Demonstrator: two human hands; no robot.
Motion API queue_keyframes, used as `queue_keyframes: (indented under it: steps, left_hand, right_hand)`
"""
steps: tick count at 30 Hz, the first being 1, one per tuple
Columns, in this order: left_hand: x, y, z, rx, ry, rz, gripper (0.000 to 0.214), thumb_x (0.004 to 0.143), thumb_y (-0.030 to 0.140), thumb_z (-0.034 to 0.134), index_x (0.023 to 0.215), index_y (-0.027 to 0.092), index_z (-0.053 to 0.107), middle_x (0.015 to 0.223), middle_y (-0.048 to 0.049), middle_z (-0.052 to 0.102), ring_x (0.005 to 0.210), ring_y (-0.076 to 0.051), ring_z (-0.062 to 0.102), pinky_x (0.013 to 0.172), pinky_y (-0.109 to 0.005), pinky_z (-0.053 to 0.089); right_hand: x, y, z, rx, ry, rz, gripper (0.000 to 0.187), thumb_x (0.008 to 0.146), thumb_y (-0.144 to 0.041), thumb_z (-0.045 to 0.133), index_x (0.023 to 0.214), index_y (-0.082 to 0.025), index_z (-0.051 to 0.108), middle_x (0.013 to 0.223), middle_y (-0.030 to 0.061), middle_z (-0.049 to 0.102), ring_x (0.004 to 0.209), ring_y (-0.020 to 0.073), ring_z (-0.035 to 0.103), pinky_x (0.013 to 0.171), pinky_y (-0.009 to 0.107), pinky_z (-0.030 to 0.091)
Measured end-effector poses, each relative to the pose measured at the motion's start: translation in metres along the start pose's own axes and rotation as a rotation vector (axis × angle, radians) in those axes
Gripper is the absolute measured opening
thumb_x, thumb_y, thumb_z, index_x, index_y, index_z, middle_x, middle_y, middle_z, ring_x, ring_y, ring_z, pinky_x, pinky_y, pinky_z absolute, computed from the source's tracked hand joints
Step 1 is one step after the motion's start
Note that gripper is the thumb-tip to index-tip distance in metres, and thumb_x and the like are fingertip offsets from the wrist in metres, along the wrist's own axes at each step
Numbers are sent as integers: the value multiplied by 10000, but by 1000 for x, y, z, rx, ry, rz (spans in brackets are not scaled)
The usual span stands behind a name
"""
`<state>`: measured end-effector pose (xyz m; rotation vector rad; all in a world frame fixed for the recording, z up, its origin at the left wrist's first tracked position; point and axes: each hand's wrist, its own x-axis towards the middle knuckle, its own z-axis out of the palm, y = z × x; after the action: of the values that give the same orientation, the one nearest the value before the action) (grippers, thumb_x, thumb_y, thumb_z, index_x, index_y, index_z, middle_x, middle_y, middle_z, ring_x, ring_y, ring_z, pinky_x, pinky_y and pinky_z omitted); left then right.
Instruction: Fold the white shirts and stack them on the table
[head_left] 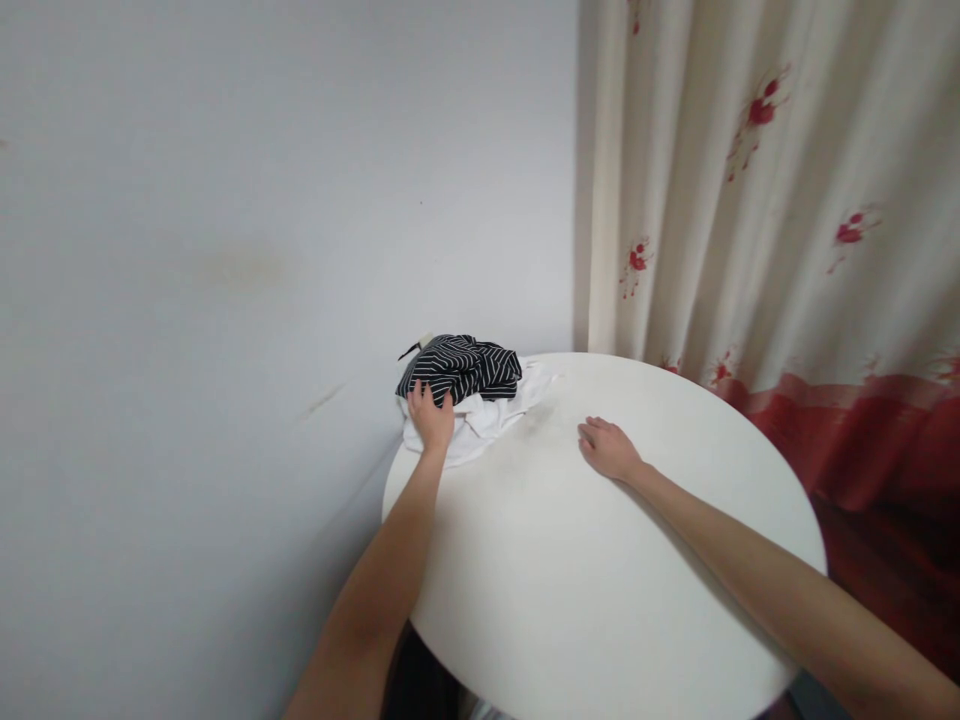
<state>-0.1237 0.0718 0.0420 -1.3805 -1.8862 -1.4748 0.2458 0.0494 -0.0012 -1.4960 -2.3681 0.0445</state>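
A black garment with white stripes [480, 368] lies bunched up at the far left of the round table, on top of a white cloth [469, 435]. My left hand [432, 415] rests on the near left side of the striped garment, its fingers spread over the fabric. Apart from the cloths, my right hand [611, 450] is on the tabletop with its fingers loosely curled in. Nothing shows in that hand.
The white round table [600, 570] stands against a pale wall [300, 200] on the left. Behind it on the right hangs a cream curtain [697, 200] with red flowers and a red lower band. A greyish smudge marks the tabletop between my hands.
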Motion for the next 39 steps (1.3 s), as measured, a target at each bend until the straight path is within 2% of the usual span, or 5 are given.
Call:
queue_keyframes:
  steps: [9,17,26,34,39]
  left_hand:
    - [-3,10,2,-64,-94,78,493,884,155,526,1377,168,547,1533,-111,461,1499,-307,270,1241,-541,226]
    - [-23,47,0,20,-337,278,492,881,111,513,1357,220,573,1544,-57,457,1520,-302,215,1230,-611,156]
    - [-51,75,7,-115,-608,527,568,870,68,490,1410,234,538,1513,-17,509,1487,-206,310,1270,-485,123]
    - [-71,81,15,-229,-997,712,539,809,43,611,1307,248,641,1475,-67,550,1444,-276,396,1225,-589,182]
    - [-60,91,-2,-477,-960,805,366,878,223,679,1243,246,682,1371,-79,632,1347,-253,512,1157,-477,384]
  right_hand:
    - [-1,0,-2,0,-3,-3,353,989,-260,420,1247,-166,641,1408,145,569,1340,250,467,1090,369,329]
    - [0,0,-1,-12,13,-6,358,980,-267,432,1243,-157,650,1375,147,595,1315,257,495,1070,358,352]
    - [4,4,1,196,150,158,442,1006,-304,381,1379,-123,532,1387,139,584,1234,220,553,1064,300,368]
    - [12,13,12,349,369,232,407,1003,-310,389,1323,-134,567,1310,159,598,1239,250,536,1090,366,381]
    - [14,15,16,351,366,188,392,998,-301,419,1298,-115,590,1283,169,607,1219,258,548,1080,368,392]
